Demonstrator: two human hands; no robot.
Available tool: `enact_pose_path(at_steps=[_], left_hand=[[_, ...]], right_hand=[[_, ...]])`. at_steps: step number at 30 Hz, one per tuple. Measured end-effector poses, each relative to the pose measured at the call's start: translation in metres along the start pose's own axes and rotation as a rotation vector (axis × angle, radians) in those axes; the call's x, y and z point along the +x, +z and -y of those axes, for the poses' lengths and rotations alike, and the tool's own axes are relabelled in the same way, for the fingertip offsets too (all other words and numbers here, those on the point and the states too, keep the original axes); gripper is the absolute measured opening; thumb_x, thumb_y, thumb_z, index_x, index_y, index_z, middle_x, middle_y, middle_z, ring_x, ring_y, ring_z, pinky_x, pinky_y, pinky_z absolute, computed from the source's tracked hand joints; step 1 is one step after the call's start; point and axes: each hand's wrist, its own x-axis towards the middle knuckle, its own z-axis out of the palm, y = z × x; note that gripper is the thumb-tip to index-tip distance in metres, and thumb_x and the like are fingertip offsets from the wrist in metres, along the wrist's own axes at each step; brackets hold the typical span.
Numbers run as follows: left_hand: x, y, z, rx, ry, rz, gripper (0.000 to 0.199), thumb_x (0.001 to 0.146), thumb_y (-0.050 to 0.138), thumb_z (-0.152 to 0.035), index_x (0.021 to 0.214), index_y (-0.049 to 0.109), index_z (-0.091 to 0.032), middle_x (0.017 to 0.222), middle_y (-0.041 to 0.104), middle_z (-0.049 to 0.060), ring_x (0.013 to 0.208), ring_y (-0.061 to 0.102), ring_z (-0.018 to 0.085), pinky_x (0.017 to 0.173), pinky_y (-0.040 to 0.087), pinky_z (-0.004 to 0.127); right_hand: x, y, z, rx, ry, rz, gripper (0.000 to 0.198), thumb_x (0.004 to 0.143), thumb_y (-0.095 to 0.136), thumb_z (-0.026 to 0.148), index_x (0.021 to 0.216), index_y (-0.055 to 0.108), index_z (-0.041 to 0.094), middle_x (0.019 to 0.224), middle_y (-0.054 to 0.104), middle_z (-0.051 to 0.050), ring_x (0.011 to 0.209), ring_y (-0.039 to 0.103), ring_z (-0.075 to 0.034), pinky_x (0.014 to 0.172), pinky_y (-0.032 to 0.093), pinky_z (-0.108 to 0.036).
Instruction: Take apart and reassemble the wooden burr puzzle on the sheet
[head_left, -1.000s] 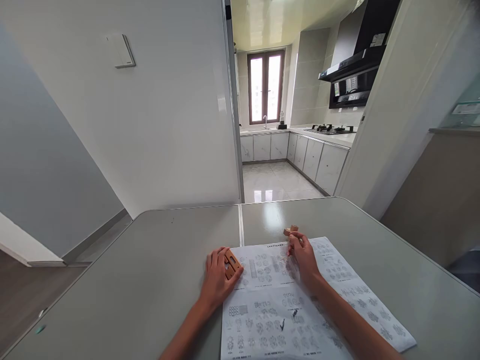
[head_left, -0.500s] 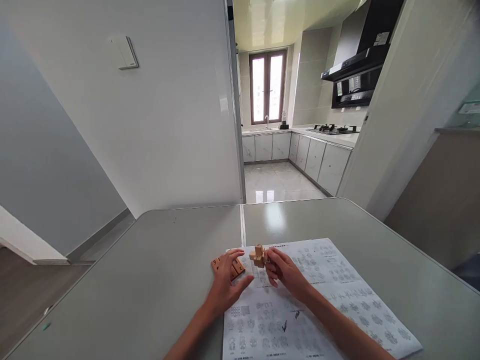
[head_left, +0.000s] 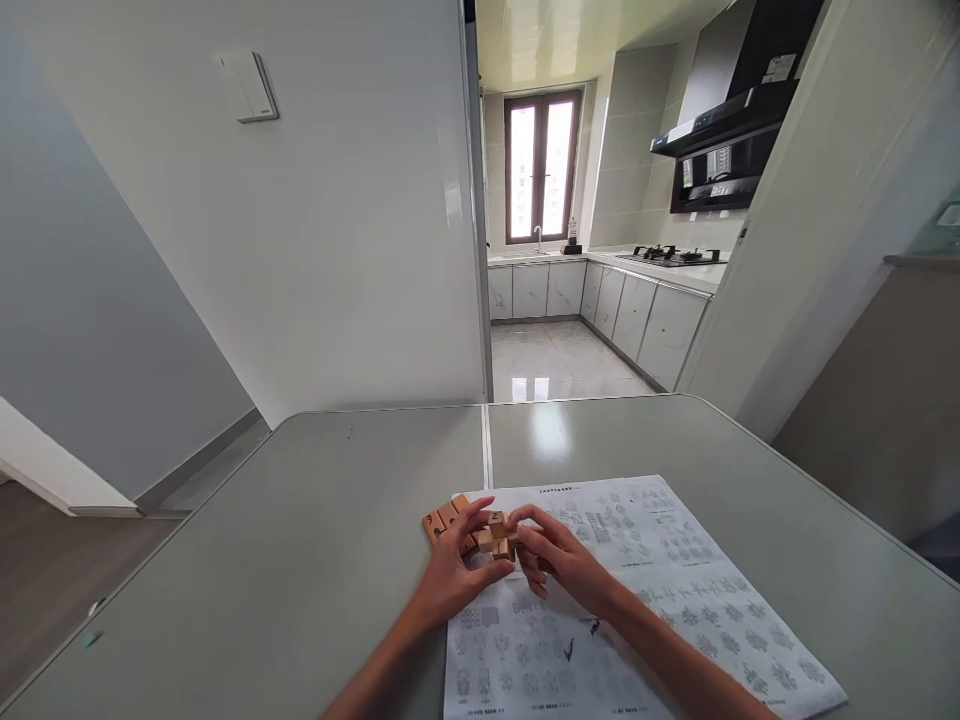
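Note:
Between my two hands is a small wooden burr puzzle [head_left: 496,538], made of interlocked light blocks; a dark mark like a "Z" shows on its upper block. My left hand [head_left: 455,572] has its thumb and fingers closed around the puzzle's left side. From the right, my right hand [head_left: 559,560] pinches it with thumb and forefinger. Partly behind my left fingers lies a brown wooden tray [head_left: 435,522] with numbered slots. Under both hands spreads a printed instruction sheet [head_left: 600,590] with many small diagrams.
The grey-green table [head_left: 300,560] has a seam running away from me. A small green bit [head_left: 91,639] lies near its left edge. Beyond the table stand a white wall [head_left: 360,250] and a doorway into a kitchen with cabinets [head_left: 645,320].
My right hand has brought the puzzle left and slightly down to my left hand. My left hand, earlier spread over the tray, now grips the puzzle too.

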Motion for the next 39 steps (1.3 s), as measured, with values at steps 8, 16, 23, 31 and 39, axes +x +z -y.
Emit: enact_pose_path(at_steps=[8,16,23,31,39], left_hand=[[0.0030,0.0001,0.0004,-0.104,-0.034,-0.057,0.068,0.079,0.082,-0.037,0.140,0.053,-0.027,0.130,0.066,0.010,0.124,0.064,0.029,0.106,0.054,0.046],[0.0028,0.0008,-0.0053,-0.126,-0.070,-0.002,0.058,0.082,0.081,-0.041,0.133,0.061,-0.023,0.127,0.071,0.012,0.118,0.068,0.032,0.105,0.054,0.047],[0.0057,0.0000,0.0000,-0.188,-0.063,0.042,0.054,0.084,0.079,-0.046,0.129,0.064,-0.020,0.125,0.071,0.011,0.118,0.067,0.031,0.103,0.054,0.042],[0.0084,-0.0024,-0.0012,-0.255,-0.095,0.106,0.062,0.082,0.078,-0.056,0.129,0.065,-0.019,0.124,0.071,0.012,0.118,0.066,0.031,0.100,0.053,0.042],[0.0083,-0.0053,-0.0069,-0.255,-0.139,0.119,0.064,0.082,0.071,-0.067,0.125,0.071,-0.019,0.123,0.073,0.012,0.117,0.067,0.032,0.106,0.051,0.043]], right_hand=[[0.0029,0.0040,-0.0041,-0.364,-0.157,-0.189,0.040,0.095,0.062,0.059,0.110,0.061,0.022,0.074,0.058,0.003,0.053,0.049,-0.010,0.047,0.044,-0.023],[0.0006,0.0045,-0.0080,-0.554,-0.256,-0.234,0.026,0.102,0.054,0.048,0.108,0.062,0.023,0.087,0.068,-0.004,0.062,0.054,-0.015,0.058,0.049,-0.029],[-0.0007,0.0037,-0.0061,-0.692,-0.330,-0.242,0.020,0.103,0.052,0.040,0.108,0.062,0.023,0.086,0.068,-0.003,0.072,0.060,-0.018,0.069,0.050,-0.031],[-0.0018,0.0022,-0.0048,-0.828,-0.414,-0.233,0.015,0.103,0.051,0.034,0.112,0.060,0.025,0.093,0.069,-0.005,0.079,0.063,-0.021,0.074,0.052,-0.033],[-0.0015,-0.0005,-0.0017,-0.885,-0.479,-0.167,0.018,0.106,0.046,0.030,0.116,0.059,0.026,0.095,0.064,-0.006,0.080,0.060,-0.021,0.075,0.051,-0.033]])
